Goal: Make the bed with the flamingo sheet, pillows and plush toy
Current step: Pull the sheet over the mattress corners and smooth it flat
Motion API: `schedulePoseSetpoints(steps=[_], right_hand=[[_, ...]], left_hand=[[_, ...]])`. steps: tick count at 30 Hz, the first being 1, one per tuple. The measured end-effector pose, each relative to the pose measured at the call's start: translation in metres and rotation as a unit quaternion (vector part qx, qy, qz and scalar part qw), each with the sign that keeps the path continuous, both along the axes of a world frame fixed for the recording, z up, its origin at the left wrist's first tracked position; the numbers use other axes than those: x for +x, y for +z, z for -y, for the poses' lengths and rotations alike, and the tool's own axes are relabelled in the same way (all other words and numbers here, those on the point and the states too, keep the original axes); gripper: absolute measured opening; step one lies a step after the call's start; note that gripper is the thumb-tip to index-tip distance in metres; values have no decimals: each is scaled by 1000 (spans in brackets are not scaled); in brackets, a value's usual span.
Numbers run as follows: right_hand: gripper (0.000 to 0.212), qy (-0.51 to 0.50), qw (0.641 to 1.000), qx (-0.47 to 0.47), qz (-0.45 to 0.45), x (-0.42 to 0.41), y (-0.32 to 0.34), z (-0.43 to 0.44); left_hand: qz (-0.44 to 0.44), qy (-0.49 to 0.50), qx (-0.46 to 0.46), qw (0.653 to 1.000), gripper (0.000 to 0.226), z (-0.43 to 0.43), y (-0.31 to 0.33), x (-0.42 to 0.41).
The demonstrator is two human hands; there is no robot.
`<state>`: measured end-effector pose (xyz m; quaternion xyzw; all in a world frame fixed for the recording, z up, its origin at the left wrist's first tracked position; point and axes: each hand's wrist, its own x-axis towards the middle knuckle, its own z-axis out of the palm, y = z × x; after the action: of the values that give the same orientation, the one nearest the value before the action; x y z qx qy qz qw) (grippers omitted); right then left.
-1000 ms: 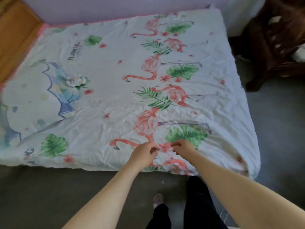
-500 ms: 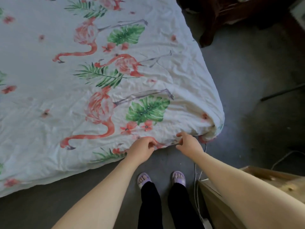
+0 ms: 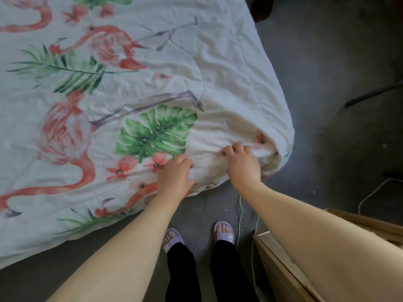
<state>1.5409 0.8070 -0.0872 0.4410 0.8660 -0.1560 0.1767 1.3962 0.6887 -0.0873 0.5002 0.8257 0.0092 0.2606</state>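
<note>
Sheet (image 3: 135, 88) lies spread over the bed ahead of my hands and to their left, its near edge draping toward the floor (image 3: 327, 73). A second ago I pinched that edge near the middle; I have since stepped along to the corner (image 3: 277, 147), which bunches just beyond my right hand (image 3: 243, 165). That hand now clutches a fold of cloth there. My left hand (image 3: 174, 174), close beside it, presses on the edge, fingers curled on the fabric. Smoothing seems nearly done; pillows and toy are not in view.
</note>
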Motion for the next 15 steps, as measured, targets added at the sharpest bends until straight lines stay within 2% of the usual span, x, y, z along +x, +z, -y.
schedulePoseSetpoints(steps=[3,7,11,13,15], right_hand=[[47,45,998,33,23,-4,-3,-14],[32,103,990,54,77,-6,-1,-22],[27,133,983,-11,124,8,4,-18],[29,130,978,-64,152,17,7,-14],[31,111,975,-98,164,24,9,-10]], left_hand=[[-36,-25,4,999,22,-17,-7,1],[-47,-70,-63,994,13,-32,-9,2],[48,-103,-105,988,14,-28,-4,4],[62,-137,-117,982,15,-20,-1,12],[70,-119,-100,985,11,-11,-2,18]])
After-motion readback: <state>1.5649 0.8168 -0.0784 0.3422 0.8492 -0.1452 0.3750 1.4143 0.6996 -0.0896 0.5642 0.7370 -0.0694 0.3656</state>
